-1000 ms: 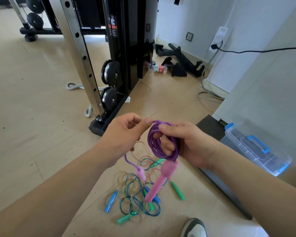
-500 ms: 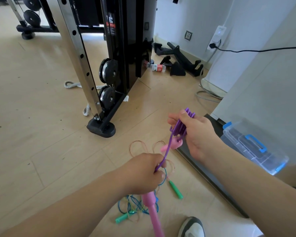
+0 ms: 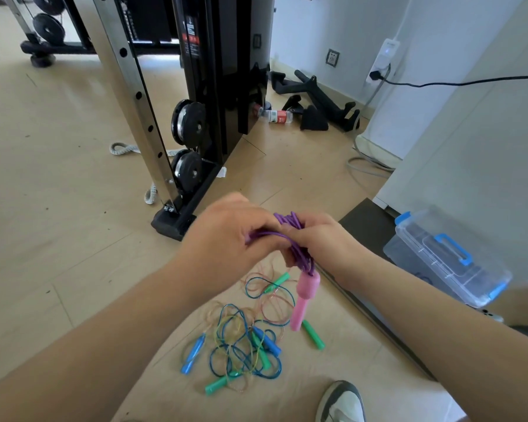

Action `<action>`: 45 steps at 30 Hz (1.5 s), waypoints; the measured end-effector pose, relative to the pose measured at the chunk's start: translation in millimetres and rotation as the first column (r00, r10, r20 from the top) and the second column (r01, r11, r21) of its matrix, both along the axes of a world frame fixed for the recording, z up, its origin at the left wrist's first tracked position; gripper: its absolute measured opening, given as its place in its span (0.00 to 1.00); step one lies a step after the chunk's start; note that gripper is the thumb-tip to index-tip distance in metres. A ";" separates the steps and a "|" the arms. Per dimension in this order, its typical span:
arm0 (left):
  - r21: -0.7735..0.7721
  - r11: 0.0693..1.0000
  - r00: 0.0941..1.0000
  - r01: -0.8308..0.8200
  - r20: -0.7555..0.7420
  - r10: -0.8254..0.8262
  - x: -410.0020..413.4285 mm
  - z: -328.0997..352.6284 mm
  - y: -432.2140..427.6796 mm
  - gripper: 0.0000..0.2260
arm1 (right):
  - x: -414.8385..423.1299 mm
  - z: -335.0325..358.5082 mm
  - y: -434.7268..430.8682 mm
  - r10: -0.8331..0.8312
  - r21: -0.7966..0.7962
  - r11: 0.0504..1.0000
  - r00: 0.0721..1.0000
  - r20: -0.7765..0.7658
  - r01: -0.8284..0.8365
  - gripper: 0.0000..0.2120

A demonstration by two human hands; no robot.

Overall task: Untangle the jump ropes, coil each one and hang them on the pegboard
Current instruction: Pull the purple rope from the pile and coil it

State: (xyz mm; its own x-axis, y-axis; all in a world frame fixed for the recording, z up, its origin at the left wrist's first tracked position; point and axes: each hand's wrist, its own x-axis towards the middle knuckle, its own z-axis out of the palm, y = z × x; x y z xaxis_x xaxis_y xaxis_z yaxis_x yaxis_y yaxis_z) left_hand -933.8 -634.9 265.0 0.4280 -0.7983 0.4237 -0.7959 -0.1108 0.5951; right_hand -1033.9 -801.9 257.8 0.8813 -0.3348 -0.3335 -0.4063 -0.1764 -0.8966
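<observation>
A purple jump rope (image 3: 299, 254) is bunched into a coil between both hands above the floor. My right hand (image 3: 314, 239) grips the coil, and one pink handle (image 3: 304, 296) hangs down from it. My left hand (image 3: 226, 239) grips a strand of the same purple rope just left of the coil. Below on the floor lies a tangle of thin blue, green and orange ropes (image 3: 244, 336) with blue handles (image 3: 192, 354) and green handles (image 3: 313, 335). No pegboard is in view.
A black weight machine (image 3: 214, 86) with a steel upright (image 3: 134, 95) stands ahead on the left. To the right, a clear plastic box with blue latches (image 3: 445, 260) sits by a white wall, on a dark mat. My shoe (image 3: 342, 403) is at the bottom.
My left hand rose from low by the floor tangle up to the coil, bringing the purple strand with it. The pink handle now hangs under my right hand.
</observation>
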 end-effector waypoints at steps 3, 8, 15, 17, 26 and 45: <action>-0.065 0.997 0.989 -0.038 0.140 0.046 16.3 -0.1 6.0 0.09 | 0.3 9.9 8.0 0.070 0.157 0.985 0.997 0.012 -0.071 0.28; -0.036 0.999 0.971 0.005 0.240 0.004 28.7 -7.4 9.5 0.09 | -1.0 14.0 8.1 0.185 0.237 0.951 0.980 0.074 -0.197 0.15; 0.238 0.971 0.995 -0.024 0.102 -0.001 2.7 -10.6 3.4 0.22 | -7.3 19.4 -2.4 0.285 0.272 0.930 0.951 -0.115 -0.246 0.08; 0.306 0.945 0.980 0.117 -0.192 -0.059 -14.1 -2.9 -4.4 0.31 | -9.9 25.1 -5.9 0.342 0.234 0.925 0.923 -0.176 -0.299 0.06; 0.161 0.979 0.900 0.123 -0.435 -0.042 -21.9 1.7 -34.2 0.16 | -22.5 39.1 -38.2 0.063 0.224 0.974 0.990 -0.126 -0.034 0.11; 0.018 0.993 0.945 -0.118 -0.304 0.118 -32.3 -3.7 -47.3 0.09 | -36.9 41.4 -59.3 0.075 -0.260 0.963 0.997 0.016 -0.069 0.12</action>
State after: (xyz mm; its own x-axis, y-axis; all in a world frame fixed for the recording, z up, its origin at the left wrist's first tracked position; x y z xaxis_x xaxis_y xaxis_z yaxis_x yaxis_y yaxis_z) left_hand -966.1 -682.2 261.3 0.6275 -0.7345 0.2585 -0.5582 -0.1928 0.8070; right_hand -1070.8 -861.2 299.2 0.9133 -0.3420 -0.2211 -0.3617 -0.4318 -0.8263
